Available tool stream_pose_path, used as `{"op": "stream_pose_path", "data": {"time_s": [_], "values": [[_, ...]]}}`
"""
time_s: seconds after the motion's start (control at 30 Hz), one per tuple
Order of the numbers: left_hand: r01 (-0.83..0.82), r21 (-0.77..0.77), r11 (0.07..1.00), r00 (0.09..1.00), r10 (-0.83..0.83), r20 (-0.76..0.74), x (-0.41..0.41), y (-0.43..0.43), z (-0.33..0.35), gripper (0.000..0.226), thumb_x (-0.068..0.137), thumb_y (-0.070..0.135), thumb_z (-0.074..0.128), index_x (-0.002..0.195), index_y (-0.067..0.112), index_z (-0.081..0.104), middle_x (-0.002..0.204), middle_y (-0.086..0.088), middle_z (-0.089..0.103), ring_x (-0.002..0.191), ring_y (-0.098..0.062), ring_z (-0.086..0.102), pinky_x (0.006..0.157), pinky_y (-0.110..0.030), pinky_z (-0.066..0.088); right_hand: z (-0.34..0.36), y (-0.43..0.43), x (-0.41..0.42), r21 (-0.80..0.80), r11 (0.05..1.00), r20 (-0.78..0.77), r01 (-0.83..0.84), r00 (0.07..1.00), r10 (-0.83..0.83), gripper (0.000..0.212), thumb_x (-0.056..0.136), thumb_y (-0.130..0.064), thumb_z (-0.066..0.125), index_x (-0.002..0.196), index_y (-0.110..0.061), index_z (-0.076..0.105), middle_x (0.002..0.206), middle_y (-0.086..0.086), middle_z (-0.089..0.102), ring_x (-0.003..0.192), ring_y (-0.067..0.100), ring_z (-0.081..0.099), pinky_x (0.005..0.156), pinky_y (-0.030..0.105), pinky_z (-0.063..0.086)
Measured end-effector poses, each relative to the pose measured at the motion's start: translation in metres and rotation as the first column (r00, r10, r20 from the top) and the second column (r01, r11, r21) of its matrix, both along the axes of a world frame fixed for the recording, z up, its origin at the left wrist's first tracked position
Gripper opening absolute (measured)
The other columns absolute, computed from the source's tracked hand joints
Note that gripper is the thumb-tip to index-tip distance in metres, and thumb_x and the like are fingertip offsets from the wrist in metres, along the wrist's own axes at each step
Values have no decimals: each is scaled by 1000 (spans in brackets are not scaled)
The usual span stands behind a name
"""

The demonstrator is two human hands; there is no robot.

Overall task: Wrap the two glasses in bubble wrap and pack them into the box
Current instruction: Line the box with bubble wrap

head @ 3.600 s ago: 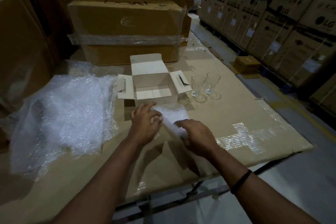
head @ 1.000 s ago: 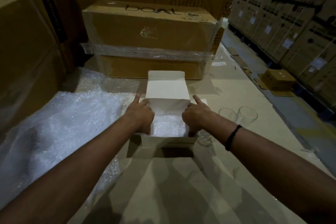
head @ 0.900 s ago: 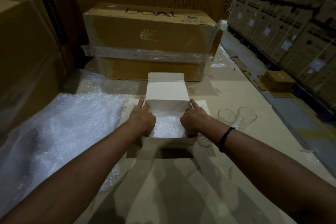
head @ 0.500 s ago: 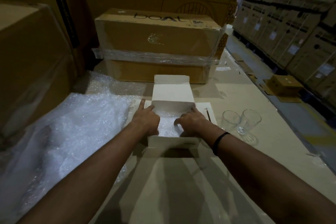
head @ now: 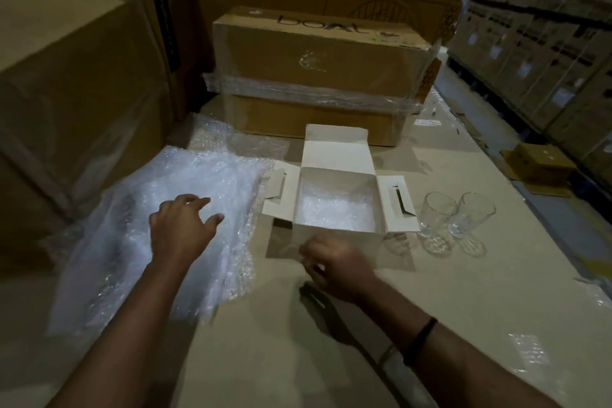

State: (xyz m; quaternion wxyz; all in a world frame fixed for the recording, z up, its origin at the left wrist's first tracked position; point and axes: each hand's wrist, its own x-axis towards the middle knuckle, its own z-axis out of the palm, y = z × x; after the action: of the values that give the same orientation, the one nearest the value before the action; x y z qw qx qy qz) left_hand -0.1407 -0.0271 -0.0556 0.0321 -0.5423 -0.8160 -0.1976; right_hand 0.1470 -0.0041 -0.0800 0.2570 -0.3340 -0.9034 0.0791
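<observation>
Out of the box (head: 337, 179) we come | left hand (head: 180, 228) open over bubble wrap (head: 231, 182) | right hand (head: 337, 263) loose, empty | glasses (head: 437, 215) still bare

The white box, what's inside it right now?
Only bubble wrap on the bottom of the box; the glasses stand outside. Whatever lies beneath the wrap is hidden.

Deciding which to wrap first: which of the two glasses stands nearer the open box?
The left glass, just beside the white box's right flap; the other glass stands beyond it, farther right.
</observation>
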Motion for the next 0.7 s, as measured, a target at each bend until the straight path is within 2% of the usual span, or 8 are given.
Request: {"op": "stream_pose_path", "data": {"time_s": [0.07,0.17,0.3,0.43,0.5,0.57,0.63,0.7], "values": [[-6,-180,984,999,15,48,-11,-6,-8,49,85,49,68,126,22,65,133,-7,60,120,-32,54,99,-47,37,-22,-11,-10,-76,997,69,2,998,3,35,91,-37,52,117,-20,65,119,4,68,100,23,65,81,31,54],[-8,-109,994,979,31,203,-20,-10,-13,35,92,38,63,123,21,67,125,-8,66,116,-31,58,100,-41,41,-41,-19,-21,-184,980,173,78,984,-46,56,93,-46,48,140,-17,51,145,5,50,131,23,47,108,31,35],[-12,148,989,970,-24,242,-26,-14,-7,36,102,34,47,120,12,68,117,-14,69,109,-36,61,93,-41,46,-51,-19,-23,-182,976,187,122,978,-88,60,92,-51,45,140,-15,52,146,3,50,134,21,45,112,29,28],[145,397,906,889,-296,350,-23,-20,1,28,100,20,53,118,3,67,117,-13,68,109,-27,62,93,-30,43,-52,-21,-21,-200,969,154,147,981,-117,59,92,-52,46,139,-18,53,147,-1,49,135,17,43,113,28,31],[262,440,859,853,-419,311,-17,-26,1,22,95,6,59,114,2,69,113,-12,68,104,-25,63,92,-30,46,-48,-24,-21,-240,960,138,144,984,-113,53,93,-47,50,137,-18,55,146,-4,49,135,12,42,111,20,28],[411,446,795,808,-544,225,-9,-33,-5,21,91,-1,59,107,3,72,109,-9,68,100,-24,63,90,-33,50,-32,-28,-24,-486,859,-41,157,978,-202,35,95,-34,58,122,-13,67,134,-6,60,121,9,53,98,10,37],[545,427,722,755,-644,126,0,-42,-15,25,87,3,54,101,6,75,107,-5,68,97,-20,61,86,-31,50,-13,-25,-30,-738,666,-246,108,876,-415,29,97,-34,57,102,-10,72,103,2,72,91,16,67,70,13,50],[620,387,682,721,-690,62,11,-49,-22,26,86,9,54,101,13,76,107,-1,68,93,-15,57,78,-26,49,6,-13,-39,-735,673,-356,85,796,-489,39,97,-43,53,92,-9,70,82,8,70,70,18,66,60,23,51]]}}
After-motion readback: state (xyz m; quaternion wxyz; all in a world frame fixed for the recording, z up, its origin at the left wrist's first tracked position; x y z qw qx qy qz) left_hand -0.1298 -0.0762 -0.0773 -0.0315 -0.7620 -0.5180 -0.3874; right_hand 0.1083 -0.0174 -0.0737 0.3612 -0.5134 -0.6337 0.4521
